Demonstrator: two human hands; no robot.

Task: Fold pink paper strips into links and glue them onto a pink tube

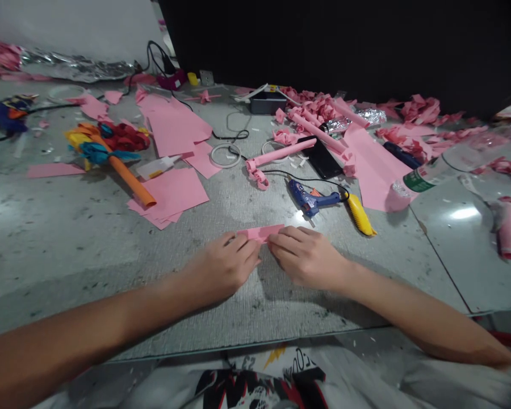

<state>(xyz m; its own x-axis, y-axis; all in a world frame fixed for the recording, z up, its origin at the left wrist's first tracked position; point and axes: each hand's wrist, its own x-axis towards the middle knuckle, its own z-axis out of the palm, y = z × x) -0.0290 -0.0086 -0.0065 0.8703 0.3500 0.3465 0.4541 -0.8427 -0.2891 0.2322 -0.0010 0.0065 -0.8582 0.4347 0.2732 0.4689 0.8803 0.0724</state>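
Note:
A small strip of pink paper (262, 232) lies across the fingertips of both hands near the table's front middle. My left hand (232, 261) pinches its left part, fingers closed. On the right part, my right hand (302, 255) is closed too, its fingers bent over the near edge. The paper looks folded or partly rolled; my fingers hide its lower side. Just beyond my right hand lies a blue glue gun (310, 197), with a yellow-handled cutter (360, 216) beside it. A pink paper tube (283, 153) with a curled end rests farther back.
Stacked pink sheets (174, 193) lie left, by an orange paper stem with colourful paper flowers (130, 179). A black phone (323, 159), a plastic bottle (434, 170) on its side and crumpled pink paper (315, 105) occupy the back right. A black cable (281, 171) crosses the middle.

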